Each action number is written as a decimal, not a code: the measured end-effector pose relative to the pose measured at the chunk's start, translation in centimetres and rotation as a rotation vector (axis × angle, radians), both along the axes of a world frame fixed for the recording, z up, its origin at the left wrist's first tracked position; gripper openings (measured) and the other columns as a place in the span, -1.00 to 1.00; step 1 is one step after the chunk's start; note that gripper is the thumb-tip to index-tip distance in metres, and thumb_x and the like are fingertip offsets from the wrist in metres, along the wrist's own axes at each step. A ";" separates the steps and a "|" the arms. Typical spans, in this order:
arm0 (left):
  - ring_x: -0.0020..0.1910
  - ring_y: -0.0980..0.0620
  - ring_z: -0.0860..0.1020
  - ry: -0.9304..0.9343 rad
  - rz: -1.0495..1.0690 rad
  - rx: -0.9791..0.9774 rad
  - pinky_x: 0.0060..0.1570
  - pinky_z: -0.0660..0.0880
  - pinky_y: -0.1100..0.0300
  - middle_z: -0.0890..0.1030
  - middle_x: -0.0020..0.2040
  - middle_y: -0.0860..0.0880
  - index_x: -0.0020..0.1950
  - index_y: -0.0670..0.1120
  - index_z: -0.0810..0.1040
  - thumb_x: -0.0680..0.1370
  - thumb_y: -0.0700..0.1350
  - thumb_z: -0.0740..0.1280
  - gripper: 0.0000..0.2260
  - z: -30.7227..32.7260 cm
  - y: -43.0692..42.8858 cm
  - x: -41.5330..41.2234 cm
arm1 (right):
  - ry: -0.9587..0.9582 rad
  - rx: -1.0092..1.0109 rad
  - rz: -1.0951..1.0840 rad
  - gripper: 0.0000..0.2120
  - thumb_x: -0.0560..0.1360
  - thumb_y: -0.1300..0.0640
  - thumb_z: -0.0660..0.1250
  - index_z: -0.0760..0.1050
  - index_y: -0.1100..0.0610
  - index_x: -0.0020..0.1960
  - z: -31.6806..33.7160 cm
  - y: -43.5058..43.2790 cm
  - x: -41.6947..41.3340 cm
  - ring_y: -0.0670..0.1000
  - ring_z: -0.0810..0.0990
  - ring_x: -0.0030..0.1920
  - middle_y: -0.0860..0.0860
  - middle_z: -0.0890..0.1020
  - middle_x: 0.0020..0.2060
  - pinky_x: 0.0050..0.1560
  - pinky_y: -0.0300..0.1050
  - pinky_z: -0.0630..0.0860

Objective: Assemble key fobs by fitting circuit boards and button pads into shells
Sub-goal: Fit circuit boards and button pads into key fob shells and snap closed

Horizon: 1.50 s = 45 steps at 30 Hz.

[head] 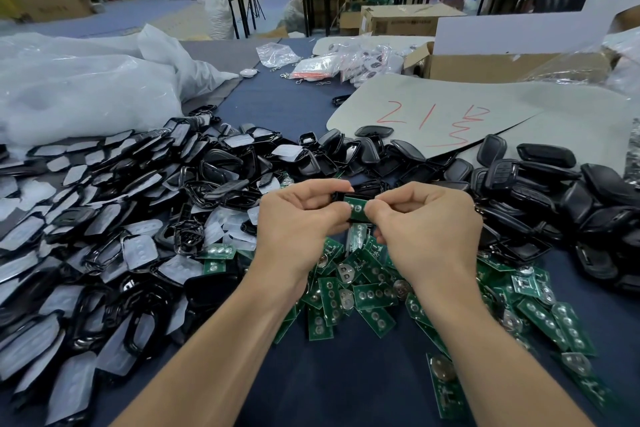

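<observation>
Holding a black fob shell [338,193] in curled fingers, the left hand [298,215] meets the right hand [426,218], whose fingertips pinch a green circuit board [356,207] touching the shell (both held above the table). Below them, a heap of loose boards [374,295] lies on the dark blue table [363,388]. Open shell halves [138,204] are piled to the left and black fob backs [540,191] to the right.

The left hand [298,215] and right hand [424,218] are hiding most of the black shell [341,191] and both ends of the green circuit board [356,209]. The picture's left edge is cutting off the shell pile [86,225].
</observation>
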<state>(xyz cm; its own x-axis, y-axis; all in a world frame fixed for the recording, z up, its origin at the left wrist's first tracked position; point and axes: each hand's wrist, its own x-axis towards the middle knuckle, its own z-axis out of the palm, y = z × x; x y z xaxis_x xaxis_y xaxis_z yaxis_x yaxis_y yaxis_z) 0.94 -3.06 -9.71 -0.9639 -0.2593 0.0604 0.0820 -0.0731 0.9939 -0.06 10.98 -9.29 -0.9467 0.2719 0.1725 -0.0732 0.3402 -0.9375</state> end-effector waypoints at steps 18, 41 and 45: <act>-0.28 0.08 0.71 0.000 -0.024 -0.281 -0.29 0.63 0.22 0.76 -0.20 0.07 -0.04 0.12 0.77 0.51 -0.25 0.48 -0.75 0.0 -0.6 0.1 | -0.001 -0.085 0.321 -0.86 0.43 -0.01 0.42 0.71 0.01 -0.22 -1.2 0.9 -1.1 0.00 0.48 -0.52 0.09 0.62 -0.48 -0.46 -0.08 0.43; -0.30 -0.02 0.72 0.014 0.621 0.687 -0.23 0.64 0.26 0.67 -0.01 -0.25 0.25 -0.37 0.52 0.62 -0.40 0.33 -0.79 2.9 -9.2 -1.3 | 0.063 0.419 0.331 -0.73 0.60 0.17 0.29 0.71 -0.07 0.14 -0.1 -4.5 -2.3 -0.14 0.55 -0.39 -0.03 0.68 -0.10 -0.33 -0.35 0.46; -0.33 -0.04 0.70 0.020 0.581 0.621 -0.24 0.66 0.20 0.66 -0.09 -0.22 0.05 -0.21 0.50 0.62 -0.45 0.27 -0.85 3.0 -8.6 -1.3 | 0.000 0.573 0.485 -0.70 0.62 -0.02 0.29 0.59 -0.04 0.32 -0.5 -7.8 -3.1 0.10 0.47 0.23 0.07 0.65 0.14 0.28 0.03 0.41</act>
<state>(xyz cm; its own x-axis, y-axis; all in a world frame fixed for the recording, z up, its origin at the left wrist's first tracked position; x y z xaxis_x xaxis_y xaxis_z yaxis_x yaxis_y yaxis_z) -0.37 -11.62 -6.66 -0.6677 -0.7043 -0.2410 0.2925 -0.5459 0.7851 -3.17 3.16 -9.80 -0.9374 -0.3083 0.1618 -0.3392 0.7044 -0.6235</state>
